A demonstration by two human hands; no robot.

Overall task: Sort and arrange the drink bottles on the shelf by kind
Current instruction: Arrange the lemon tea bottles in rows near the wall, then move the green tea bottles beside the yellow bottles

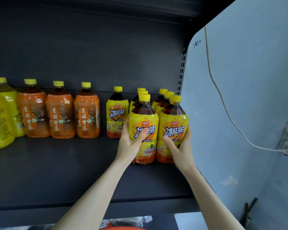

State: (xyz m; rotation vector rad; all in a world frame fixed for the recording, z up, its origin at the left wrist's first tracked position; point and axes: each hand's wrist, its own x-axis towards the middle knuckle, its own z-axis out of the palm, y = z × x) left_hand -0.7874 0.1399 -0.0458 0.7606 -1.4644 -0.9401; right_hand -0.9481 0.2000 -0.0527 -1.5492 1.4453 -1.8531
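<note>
Sorting looks well along, judged from how the shelf stands: hard by the slotted upright two files of yellow iced-tea bottles run front to back; one lone iced-tea bottle stands just left of those files, apart from them; further from the upright come three orange jasmine-tea bottles side by side, then the yellow-green bottles farthest off (each kind already keeps to its own stretch). What seems left is to seat the two front bottles and draw the lone one into line.

Both forearms reach up from below toward the upright. The left hand grips the left front bottle, thumb across its label, fingers curled behind; the right hand clasps the right front bottle, nearest the upright, thumb on the label, fingers wrapped round its outer side. Whether either base is clear of the board, I cannot tell.
</note>
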